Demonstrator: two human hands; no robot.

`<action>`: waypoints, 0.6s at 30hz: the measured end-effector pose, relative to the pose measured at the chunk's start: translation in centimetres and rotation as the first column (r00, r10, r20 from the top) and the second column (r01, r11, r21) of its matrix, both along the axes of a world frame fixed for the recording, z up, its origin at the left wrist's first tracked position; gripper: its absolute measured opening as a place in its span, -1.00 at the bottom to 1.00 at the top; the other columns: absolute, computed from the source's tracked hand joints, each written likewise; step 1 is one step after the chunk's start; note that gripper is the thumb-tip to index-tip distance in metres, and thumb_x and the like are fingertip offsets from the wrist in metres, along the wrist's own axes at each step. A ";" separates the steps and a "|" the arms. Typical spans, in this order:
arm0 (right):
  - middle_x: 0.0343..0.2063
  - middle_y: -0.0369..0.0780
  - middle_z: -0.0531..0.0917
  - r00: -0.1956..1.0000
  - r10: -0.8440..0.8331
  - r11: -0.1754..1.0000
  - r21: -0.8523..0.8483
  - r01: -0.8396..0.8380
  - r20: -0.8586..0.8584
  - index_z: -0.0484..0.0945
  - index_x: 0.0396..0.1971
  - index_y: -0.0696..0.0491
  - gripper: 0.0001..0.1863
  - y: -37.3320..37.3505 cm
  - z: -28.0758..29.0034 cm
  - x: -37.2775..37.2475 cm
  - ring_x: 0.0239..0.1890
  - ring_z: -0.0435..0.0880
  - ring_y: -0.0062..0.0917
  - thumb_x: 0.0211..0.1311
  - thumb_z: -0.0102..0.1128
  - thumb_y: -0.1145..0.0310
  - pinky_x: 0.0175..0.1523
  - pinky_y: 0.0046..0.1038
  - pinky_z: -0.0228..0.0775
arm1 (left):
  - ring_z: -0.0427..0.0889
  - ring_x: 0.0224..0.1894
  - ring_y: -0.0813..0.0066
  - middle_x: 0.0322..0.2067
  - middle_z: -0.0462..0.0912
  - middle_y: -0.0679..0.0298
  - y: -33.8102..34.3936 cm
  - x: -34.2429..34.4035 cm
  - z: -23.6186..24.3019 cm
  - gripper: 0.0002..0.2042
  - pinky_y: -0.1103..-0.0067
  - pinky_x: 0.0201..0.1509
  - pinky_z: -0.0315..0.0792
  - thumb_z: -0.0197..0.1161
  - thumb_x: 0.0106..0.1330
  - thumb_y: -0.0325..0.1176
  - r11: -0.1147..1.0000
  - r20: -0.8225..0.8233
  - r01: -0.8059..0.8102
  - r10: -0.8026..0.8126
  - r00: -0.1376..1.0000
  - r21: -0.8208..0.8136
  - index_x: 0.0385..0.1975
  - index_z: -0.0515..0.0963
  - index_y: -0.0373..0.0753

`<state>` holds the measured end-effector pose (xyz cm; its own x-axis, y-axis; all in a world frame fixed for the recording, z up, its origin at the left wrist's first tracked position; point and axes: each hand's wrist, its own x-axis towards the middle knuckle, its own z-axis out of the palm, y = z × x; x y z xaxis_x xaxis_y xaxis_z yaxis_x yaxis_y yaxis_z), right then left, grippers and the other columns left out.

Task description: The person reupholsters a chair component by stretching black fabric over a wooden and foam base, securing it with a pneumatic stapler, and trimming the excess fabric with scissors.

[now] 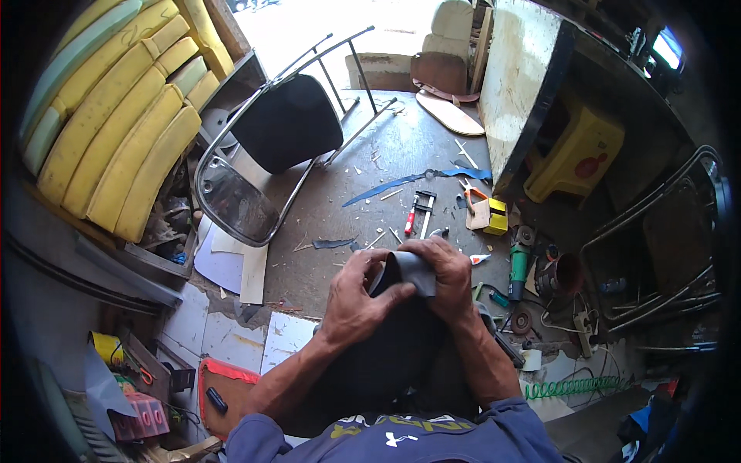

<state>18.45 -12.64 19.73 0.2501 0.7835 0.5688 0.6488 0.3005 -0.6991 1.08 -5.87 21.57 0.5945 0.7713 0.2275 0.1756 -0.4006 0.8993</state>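
In front of my lap, both hands are closed on a piece of black sheet material with a grey underside (417, 272), which looks like upholstery vinyl. My left hand (356, 297) pinches its left side, the thumb pointing right across the front. My right hand (448, 274) grips the folded-back grey part from the right, fingers over the top edge. Below the hands the black material (394, 339) spreads over my lap; whether it covers a pad cannot be made out.
A metal-framed chair with a black seat (289, 123) lies tipped at far left, near stacked yellow foam pads (131, 116). Right of my hands are a green angle grinder (520, 258), a clamp (421, 212), a yellow box (495, 216) and cables. A yellow plastic stool (575, 154) stands farther right.
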 end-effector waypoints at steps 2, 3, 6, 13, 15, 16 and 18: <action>-0.27 -0.09 0.75 1.000 -0.012 0.998 0.056 0.012 0.001 0.67 -0.13 0.11 -0.70 0.4 -0.3 0.0 -0.20 0.78 -0.22 0.08 0.38 0.49 -0.13 -0.30 0.59 | 0.66 -0.22 0.47 -0.29 0.68 0.21 1.4 0.2 -1.6 -0.70 0.51 -0.13 0.53 0.43 0.37 -0.26 0.981 0.057 0.034 -0.023 0.998 -0.191 -0.04 0.66 -0.32; -0.28 -0.08 0.75 0.993 -0.103 0.995 0.001 0.103 -0.050 0.67 -0.14 0.11 -0.73 0.1 -0.1 -0.4 -0.21 0.78 -0.19 0.12 0.38 0.45 -0.14 -0.27 0.59 | 0.67 -0.24 0.46 -0.31 0.69 0.21 2.0 0.5 -2.1 -0.73 0.51 -0.15 0.53 0.44 0.36 -0.27 0.957 0.087 0.055 -0.031 0.996 -0.284 -0.08 0.68 -0.32; -0.40 0.00 0.71 0.931 -0.360 0.918 -0.202 0.342 -0.057 0.64 -0.24 0.12 -0.78 -0.6 -0.2 -2.1 -0.32 0.76 -0.06 0.26 0.39 0.30 -0.23 -0.17 0.57 | 0.58 -0.37 0.63 -0.46 0.65 0.24 2.6 0.9 -0.9 -0.83 0.57 -0.32 0.43 0.34 0.43 -0.37 1.000 -0.018 -0.022 0.022 1.000 0.001 -0.31 0.67 -0.39; -0.60 0.04 0.61 0.962 -0.165 0.981 -0.137 0.137 -0.219 0.71 -0.27 0.17 -0.74 -1.4 -0.5 -1.9 -0.62 0.64 -0.15 0.47 0.24 0.25 -0.50 -0.26 0.36 | 0.35 -0.48 0.73 -0.64 0.50 0.38 1.8 1.5 0.8 -0.74 0.57 -0.45 0.29 0.23 0.51 -0.34 0.999 0.010 -0.035 0.035 0.999 -0.002 -0.40 0.60 -0.39; -0.62 0.03 0.60 0.965 -0.147 0.985 -0.121 0.122 -0.219 0.71 -0.29 0.17 -0.73 -1.1 -0.5 -1.9 -0.64 0.62 -0.16 0.48 0.23 0.25 -0.51 -0.29 0.35 | 0.35 -0.48 0.76 -0.59 0.52 0.46 2.1 1.3 0.5 -0.68 0.60 -0.46 0.27 0.21 0.55 -0.24 0.990 0.060 0.002 0.007 0.998 -0.144 -0.39 0.62 -0.37; -0.63 0.02 0.59 0.965 -0.139 0.987 -0.116 0.115 -0.221 0.70 -0.29 0.17 -0.72 -1.1 -0.5 -2.0 -0.65 0.62 -0.17 0.48 0.23 0.25 -0.52 -0.30 0.35 | 0.34 -0.49 0.76 -0.59 0.52 0.47 2.6 1.3 -0.1 -0.68 0.60 -0.46 0.26 0.22 0.55 -0.23 0.976 0.098 0.022 0.000 0.995 -0.219 -0.38 0.64 -0.37; -0.65 0.01 0.56 0.969 -0.119 0.991 -0.079 0.104 -0.218 0.70 -0.29 0.17 -0.71 -0.8 -0.6 -1.9 -0.67 0.61 -0.30 0.50 0.21 0.24 -0.52 -0.32 0.34 | 0.35 -0.47 0.79 -0.51 0.56 0.53 2.8 1.1 -0.6 -0.65 0.64 -0.43 0.27 0.19 0.58 -0.19 0.935 0.173 0.082 -0.022 0.985 -0.344 -0.34 0.68 -0.37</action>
<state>16.52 -13.44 19.11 0.4518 0.7777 0.4371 0.5019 0.1835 -0.8453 2.22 -3.04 20.99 0.6131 0.7885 0.0477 0.0015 -0.0615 0.9981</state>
